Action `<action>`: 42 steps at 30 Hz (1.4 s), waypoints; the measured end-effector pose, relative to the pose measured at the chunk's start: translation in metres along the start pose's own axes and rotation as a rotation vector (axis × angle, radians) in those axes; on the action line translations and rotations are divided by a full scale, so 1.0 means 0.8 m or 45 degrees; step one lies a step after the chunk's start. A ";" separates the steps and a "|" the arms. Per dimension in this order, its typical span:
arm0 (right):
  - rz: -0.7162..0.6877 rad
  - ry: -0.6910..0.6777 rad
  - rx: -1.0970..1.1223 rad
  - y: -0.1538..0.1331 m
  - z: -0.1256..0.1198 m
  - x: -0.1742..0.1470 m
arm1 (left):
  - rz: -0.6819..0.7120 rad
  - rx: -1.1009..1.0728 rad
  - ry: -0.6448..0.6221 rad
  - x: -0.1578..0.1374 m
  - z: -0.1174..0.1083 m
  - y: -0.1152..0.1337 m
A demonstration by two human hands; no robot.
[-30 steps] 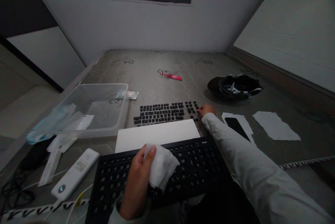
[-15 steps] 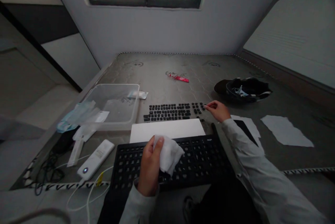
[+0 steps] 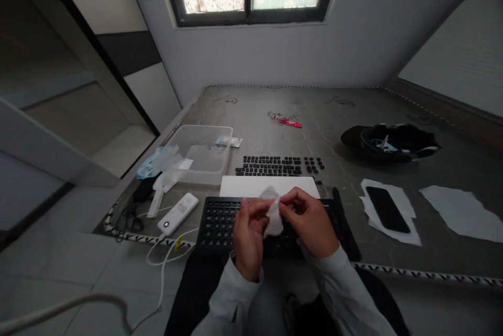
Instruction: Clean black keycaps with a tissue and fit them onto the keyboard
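My left hand holds a crumpled white tissue over the black keyboard. Fingers of my right hand are pinched together at the tissue's right edge; whether a small keycap is folded inside, I cannot tell. The keyboard lies across my lap at the near edge, partly covered by both hands. Behind it is a white flat panel. Rows of loose black keycaps are laid out beyond that panel, with a smaller group to the right.
A clear plastic box stands at left, with a white power bank and cables nearer me. On the right are a phone on white paper, another paper sheet and a black cap. A red packet lies farther back.
My right hand has come back from the keycaps on the right to the tissue in my left hand. The view has turned left, so everything sits farther right.
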State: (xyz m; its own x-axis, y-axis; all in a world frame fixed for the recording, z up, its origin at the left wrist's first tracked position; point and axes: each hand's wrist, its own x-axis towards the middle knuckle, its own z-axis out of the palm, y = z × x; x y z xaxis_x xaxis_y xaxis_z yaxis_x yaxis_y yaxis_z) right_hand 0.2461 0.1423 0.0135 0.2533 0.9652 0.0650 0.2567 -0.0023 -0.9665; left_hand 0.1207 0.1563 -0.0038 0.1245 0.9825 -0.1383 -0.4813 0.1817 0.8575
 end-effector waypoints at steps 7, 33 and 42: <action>0.009 -0.031 0.069 0.012 -0.004 0.003 | 0.013 0.072 -0.007 0.007 0.011 -0.012; -0.325 -0.078 -0.172 0.010 -0.013 0.010 | -0.028 0.230 -0.160 0.015 0.001 0.003; -0.040 -0.113 0.098 0.016 -0.021 0.012 | -0.025 0.233 -0.093 0.020 -0.004 0.003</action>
State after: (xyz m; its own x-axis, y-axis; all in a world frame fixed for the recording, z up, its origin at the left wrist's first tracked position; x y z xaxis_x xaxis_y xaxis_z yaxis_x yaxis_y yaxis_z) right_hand 0.2673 0.1475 0.0063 0.1615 0.9839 0.0766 0.1902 0.0452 -0.9807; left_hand 0.1191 0.1725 -0.0058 0.1979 0.9721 -0.1257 -0.3129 0.1842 0.9317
